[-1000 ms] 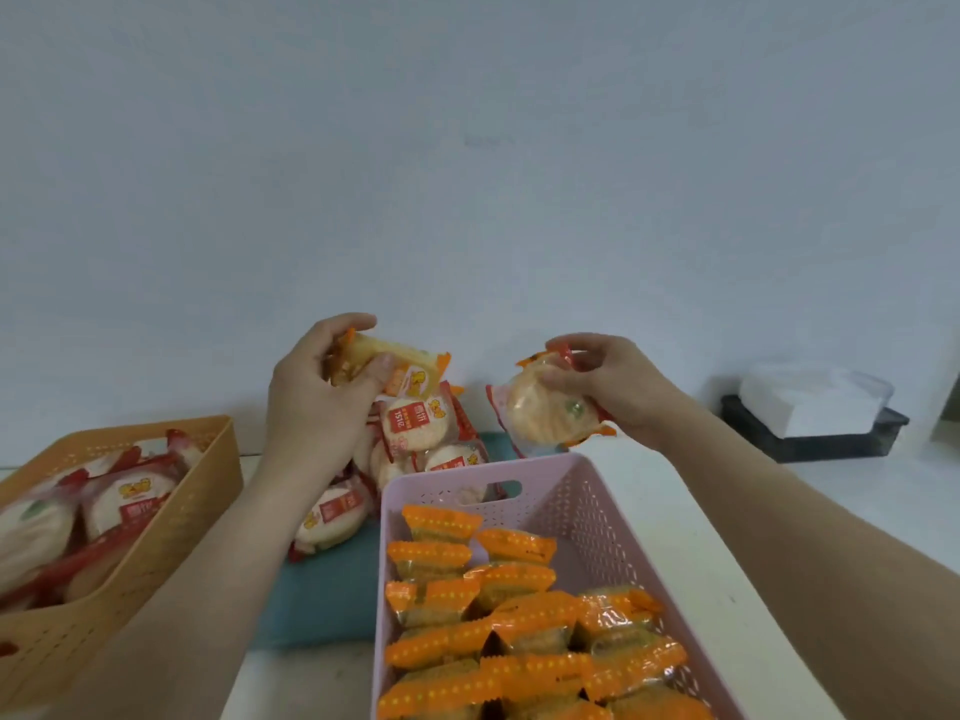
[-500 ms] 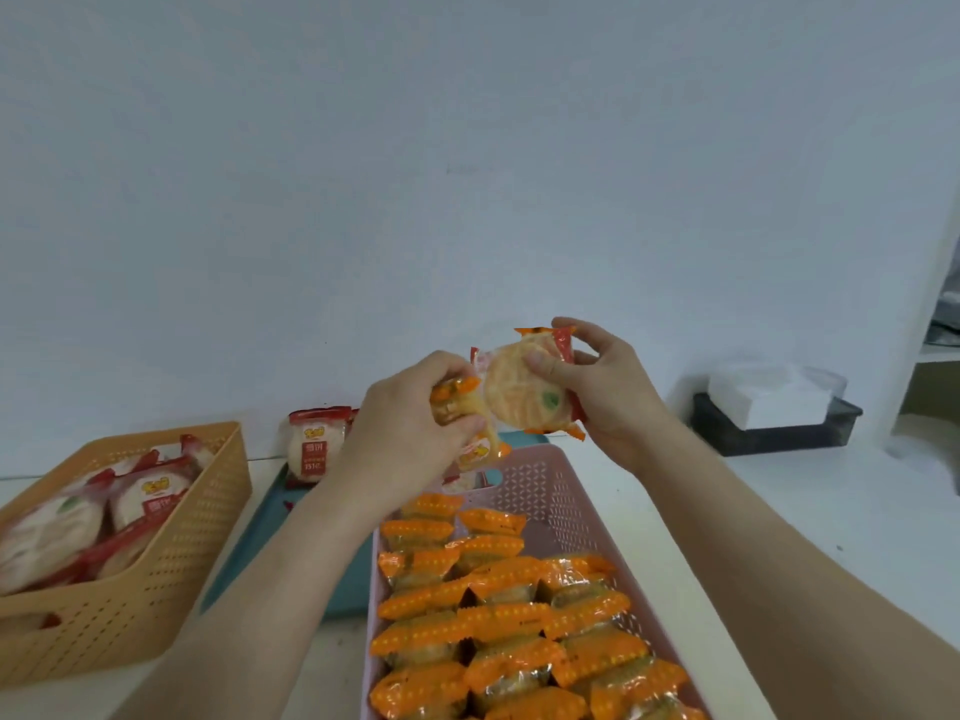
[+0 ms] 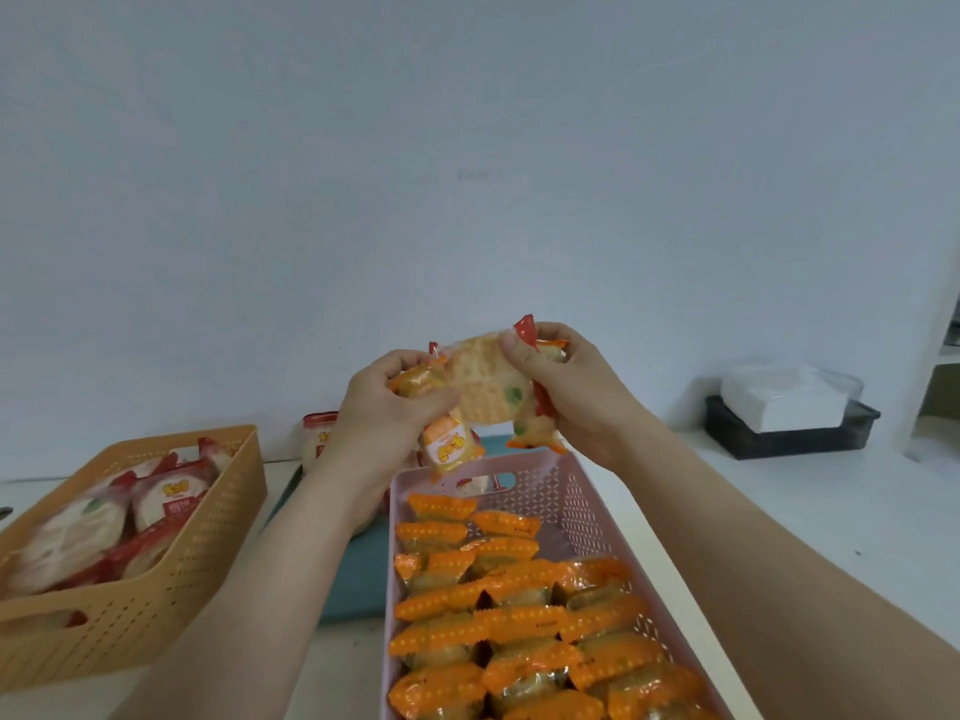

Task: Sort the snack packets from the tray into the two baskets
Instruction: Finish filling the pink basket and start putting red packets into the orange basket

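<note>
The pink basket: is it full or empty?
Mostly full: orange packets cover the floor of the pink basket, except a bare patch at its far end.

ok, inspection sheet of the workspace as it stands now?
Surface: white table; teal tray lies between the baskets.
Job's things: tan basket holds red-and-white round packets; pink basket holds orange packets; one red-and-white packet sits behind the left wrist near the tray's far end, partly hidden.
Clutter: black box with a white stack in it, far right.
Hands: left hand grips a yellow-orange packet; right hand pinches a round cracker packet; both are raised over the pink basket's far end.
Cables: nothing seen.
Surroundings: plain wall; white shelf edge at far right.
</note>
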A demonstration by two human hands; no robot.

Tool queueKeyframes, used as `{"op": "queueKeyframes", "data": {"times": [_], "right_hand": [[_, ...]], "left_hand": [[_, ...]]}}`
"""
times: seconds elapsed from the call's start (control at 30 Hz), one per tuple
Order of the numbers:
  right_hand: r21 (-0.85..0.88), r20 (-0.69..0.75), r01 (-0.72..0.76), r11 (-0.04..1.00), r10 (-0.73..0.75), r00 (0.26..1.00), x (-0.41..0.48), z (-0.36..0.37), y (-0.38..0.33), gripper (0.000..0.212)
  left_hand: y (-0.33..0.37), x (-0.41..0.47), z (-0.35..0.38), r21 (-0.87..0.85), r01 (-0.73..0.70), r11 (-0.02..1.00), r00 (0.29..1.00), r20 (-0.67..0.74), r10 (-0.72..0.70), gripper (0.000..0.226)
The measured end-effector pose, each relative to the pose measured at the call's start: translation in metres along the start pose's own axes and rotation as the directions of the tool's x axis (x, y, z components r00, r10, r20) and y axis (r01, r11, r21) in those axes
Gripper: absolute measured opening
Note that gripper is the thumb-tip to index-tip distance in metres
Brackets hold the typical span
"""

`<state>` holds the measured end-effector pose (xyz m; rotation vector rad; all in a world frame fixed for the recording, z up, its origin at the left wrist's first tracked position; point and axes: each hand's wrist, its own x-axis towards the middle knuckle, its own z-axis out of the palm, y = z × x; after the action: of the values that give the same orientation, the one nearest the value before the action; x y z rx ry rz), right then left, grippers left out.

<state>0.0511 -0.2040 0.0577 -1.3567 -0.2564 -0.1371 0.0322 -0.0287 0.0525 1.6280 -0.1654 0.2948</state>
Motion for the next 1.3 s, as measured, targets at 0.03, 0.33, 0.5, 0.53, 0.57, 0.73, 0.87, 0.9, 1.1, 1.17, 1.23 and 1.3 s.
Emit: {"op": "queueKeyframes", "data": {"times": [0.03,0.33,0.5,0.53,0.57,0.73,0.87,0.9,1.1,1.17,1.23,1.3], "right_hand": [[-0.014,0.001,-0.002,1.0,0.002,1.0,-0.001,-0.003,-0.001,0.04],[-0.096,0.114,-0.063,0.993,0.074,0.991,-0.007,-0.002,-0.013,0.04],[-0.428,0.159,0.039,0.903,0.032,0.987,-0.01,0.026,-0.017,0.036],[-0.464,0.156,0.061,0.884,0.014,0.988,-0.012,0.029,-0.02,0.032],[-0.485,0.146,0.073,0.871,-0.001,0.989,-0.014,0.029,-0.023,0.028],[-0.278,-0.004,0.017,0.961,-0.019,1.0,-0.024,0.011,-0.024,0.018],[0.141,-0.09,-0.097,0.985,0.111,0.99,-0.035,-0.01,-0.013,0.011],[0.2,-0.107,-0.113,0.973,0.137,0.985,-0.037,-0.014,-0.01,0.012],[0.255,-0.1,-0.166,0.953,0.196,0.976,-0.045,-0.02,0.0,0.022],[0.278,-0.106,-0.167,0.946,0.203,0.973,-0.048,-0.02,0.002,0.026],[0.282,-0.105,-0.164,0.945,0.2,0.974,-0.05,-0.02,0.005,0.03],[0.254,-0.097,-0.157,0.954,0.187,0.978,-0.051,-0.02,0.008,0.033]], "left_hand": [[0.002,0.0,-0.002,0.013,-0.02,1.0,0.998,-0.051,0.021,0.028],[0.013,-0.006,-0.027,0.366,-0.183,0.912,0.94,-0.206,0.271,0.029],[0.008,-0.016,-0.032,0.406,-0.205,0.891,0.947,-0.148,0.285,0.03],[0.009,-0.018,-0.031,0.398,-0.216,0.892,0.945,-0.146,0.294,0.03],[0.011,-0.019,-0.03,0.379,-0.236,0.894,0.941,-0.141,0.309,0.029],[0.022,-0.019,-0.021,0.235,-0.326,0.916,0.923,-0.13,0.362,0.027],[0.02,-0.028,-0.007,0.099,-0.288,0.953,0.953,-0.065,0.295,0.025],[0.018,-0.031,-0.002,0.078,-0.256,0.964,0.966,0.003,0.257,0.026],[0.001,-0.032,0.026,0.446,-0.337,0.83,0.934,0.272,0.233,0.032],[-0.008,-0.029,0.026,0.602,-0.352,0.716,0.919,0.369,0.141,0.036],[-0.014,-0.029,0.021,0.71,-0.369,0.599,0.881,0.473,-0.018,0.042],[-0.013,-0.031,0.016,0.739,-0.37,0.563,0.855,0.508,-0.105,0.047]]}}
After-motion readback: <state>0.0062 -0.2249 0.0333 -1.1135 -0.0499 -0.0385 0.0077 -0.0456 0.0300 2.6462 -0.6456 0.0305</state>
